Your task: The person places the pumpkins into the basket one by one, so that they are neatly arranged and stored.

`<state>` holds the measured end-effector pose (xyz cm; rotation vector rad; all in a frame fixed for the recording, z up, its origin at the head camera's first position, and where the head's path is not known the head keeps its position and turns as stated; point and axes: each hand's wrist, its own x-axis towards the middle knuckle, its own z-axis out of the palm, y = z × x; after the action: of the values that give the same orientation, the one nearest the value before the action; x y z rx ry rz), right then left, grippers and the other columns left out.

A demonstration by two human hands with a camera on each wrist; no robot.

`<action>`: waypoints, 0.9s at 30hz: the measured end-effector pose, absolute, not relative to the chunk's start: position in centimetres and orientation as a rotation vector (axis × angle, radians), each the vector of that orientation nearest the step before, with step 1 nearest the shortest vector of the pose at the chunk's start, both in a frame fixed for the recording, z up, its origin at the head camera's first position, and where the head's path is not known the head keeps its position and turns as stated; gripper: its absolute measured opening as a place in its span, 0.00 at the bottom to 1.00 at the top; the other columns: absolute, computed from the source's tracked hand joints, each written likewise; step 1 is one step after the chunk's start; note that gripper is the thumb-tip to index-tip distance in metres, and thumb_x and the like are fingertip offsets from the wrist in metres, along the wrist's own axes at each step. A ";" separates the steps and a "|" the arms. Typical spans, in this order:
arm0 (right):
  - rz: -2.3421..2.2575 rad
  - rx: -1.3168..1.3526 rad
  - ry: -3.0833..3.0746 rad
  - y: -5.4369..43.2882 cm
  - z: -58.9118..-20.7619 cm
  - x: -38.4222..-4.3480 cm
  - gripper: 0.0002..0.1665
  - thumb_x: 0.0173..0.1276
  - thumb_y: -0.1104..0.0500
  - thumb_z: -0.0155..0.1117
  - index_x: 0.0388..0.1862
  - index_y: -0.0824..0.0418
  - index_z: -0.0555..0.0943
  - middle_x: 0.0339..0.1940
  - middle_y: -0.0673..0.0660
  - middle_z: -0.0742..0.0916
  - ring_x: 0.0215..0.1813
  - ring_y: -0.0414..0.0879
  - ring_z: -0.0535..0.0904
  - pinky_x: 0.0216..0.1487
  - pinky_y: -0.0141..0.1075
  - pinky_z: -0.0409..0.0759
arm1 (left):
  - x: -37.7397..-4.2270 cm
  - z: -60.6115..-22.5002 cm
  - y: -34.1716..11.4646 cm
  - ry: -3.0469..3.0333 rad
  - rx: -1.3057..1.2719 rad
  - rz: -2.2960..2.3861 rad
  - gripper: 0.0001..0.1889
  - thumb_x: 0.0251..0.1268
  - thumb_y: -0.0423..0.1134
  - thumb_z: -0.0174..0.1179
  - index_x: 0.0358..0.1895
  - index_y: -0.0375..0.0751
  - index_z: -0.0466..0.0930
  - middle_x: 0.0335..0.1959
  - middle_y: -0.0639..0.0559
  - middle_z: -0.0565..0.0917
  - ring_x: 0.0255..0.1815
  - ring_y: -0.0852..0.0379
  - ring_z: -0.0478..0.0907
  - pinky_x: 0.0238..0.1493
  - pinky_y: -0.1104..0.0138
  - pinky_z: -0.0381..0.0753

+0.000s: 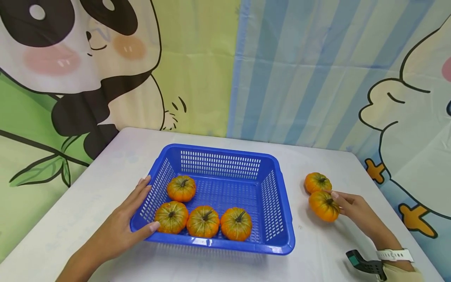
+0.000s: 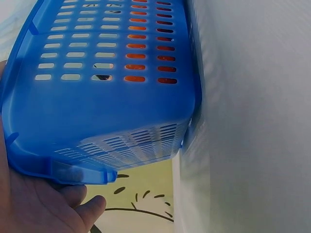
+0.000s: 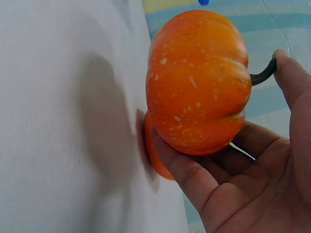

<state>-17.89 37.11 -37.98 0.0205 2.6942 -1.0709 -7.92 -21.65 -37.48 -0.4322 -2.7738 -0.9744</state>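
A blue plastic basket (image 1: 225, 244) with slotted walls stands on the table, holding several orange-green pumpkins (image 1: 203, 221) along its left and near sides. My left hand (image 1: 118, 223) holds the basket's near left corner, thumb over the rim and fingers along the left edge. In the left wrist view, fingers (image 2: 91, 209) show past the basket rim. To the right of the basket, my right hand (image 1: 356, 209) grips a small pumpkin (image 1: 322, 206) with thumb by the stem and fingers beneath. In the right wrist view this pumpkin (image 3: 197, 82) hangs above the table, its shadow beside it.
Another pumpkin (image 1: 317, 182) lies on the white table (image 1: 299, 250) just behind the held one. A cartoon-printed curtain (image 1: 282, 70) hangs behind the table. On the right wrist sits a white strap (image 1: 394, 255) with a dark device (image 1: 364, 263).
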 end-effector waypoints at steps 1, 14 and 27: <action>-1.085 0.013 2.693 36.9 -37.9 -17.9 0.45 0.76 0.35 0.39 0.70 0.73 0.65 0.70 0.78 0.63 0.67 0.72 0.62 0.57 0.59 0.74 | -7.9 -37.5 -21.7 -2.772 -0.436 -0.980 0.48 0.60 0.52 0.65 0.79 0.47 0.48 0.79 0.55 0.44 0.78 0.45 0.43 0.58 0.32 0.62; -1.197 -0.146 2.748 34.2 -37.0 -18.6 0.38 0.79 0.40 0.38 0.68 0.70 0.69 0.66 0.76 0.71 0.64 0.69 0.68 0.57 0.57 0.75 | -7.9 -37.7 -21.7 -2.748 -0.457 -1.003 0.47 0.60 0.50 0.66 0.78 0.47 0.49 0.79 0.54 0.45 0.78 0.47 0.42 0.60 0.33 0.61; -1.268 -0.318 2.770 31.7 -35.2 -19.4 0.35 0.79 0.42 0.39 0.67 0.66 0.73 0.62 0.68 0.78 0.61 0.64 0.73 0.53 0.50 0.80 | -8.0 -38.0 -21.9 -2.756 -0.447 -0.982 0.47 0.60 0.50 0.66 0.78 0.46 0.49 0.79 0.56 0.44 0.78 0.48 0.42 0.61 0.34 0.61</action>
<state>-19.43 31.65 -35.22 -0.3178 2.7704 -1.2681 -8.02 -21.91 -37.98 -0.4473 -2.7562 -0.9817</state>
